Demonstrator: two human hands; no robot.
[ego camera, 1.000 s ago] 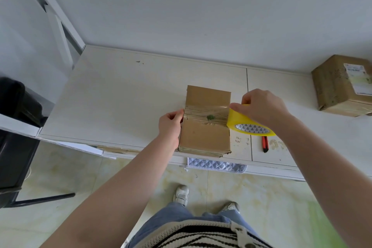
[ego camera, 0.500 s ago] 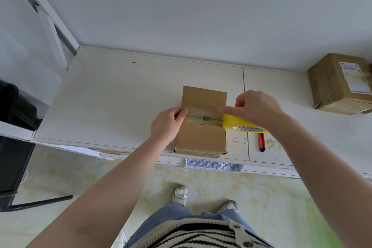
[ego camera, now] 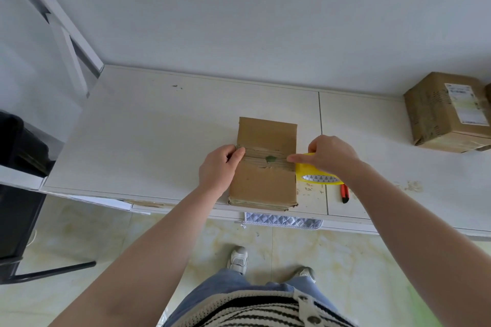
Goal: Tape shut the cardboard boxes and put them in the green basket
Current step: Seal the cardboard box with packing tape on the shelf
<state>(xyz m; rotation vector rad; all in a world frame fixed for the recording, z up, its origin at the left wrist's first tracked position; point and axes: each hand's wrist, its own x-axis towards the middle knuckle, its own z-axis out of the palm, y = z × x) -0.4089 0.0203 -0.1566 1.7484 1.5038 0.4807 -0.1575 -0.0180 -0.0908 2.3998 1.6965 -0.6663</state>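
Observation:
A small brown cardboard box (ego camera: 263, 188) lies at the front edge of the white table (ego camera: 159, 127), its flaps closed, with a strip of clear tape across the middle seam. My left hand (ego camera: 219, 167) rests on the box's left side, its fingers pressing the tape end at the seam. My right hand (ego camera: 332, 154) grips a yellow tape roll (ego camera: 317, 176) at the box's right edge, its forefinger stretched onto the tape. A second, larger cardboard box (ego camera: 446, 114) with a white label sits at the far right. The green basket is out of view.
A red utility knife (ego camera: 345, 192) lies on the table right of the tape roll. A quilted silver pad (ego camera: 281, 220) sticks out under the table edge. A black chair (ego camera: 18, 180) stands at the left, beside a white frame (ego camera: 66, 29).
My left hand has slid up onto the box's top, fingers now on the tape at the seam. My right hand has kept the roll at the box's right edge.

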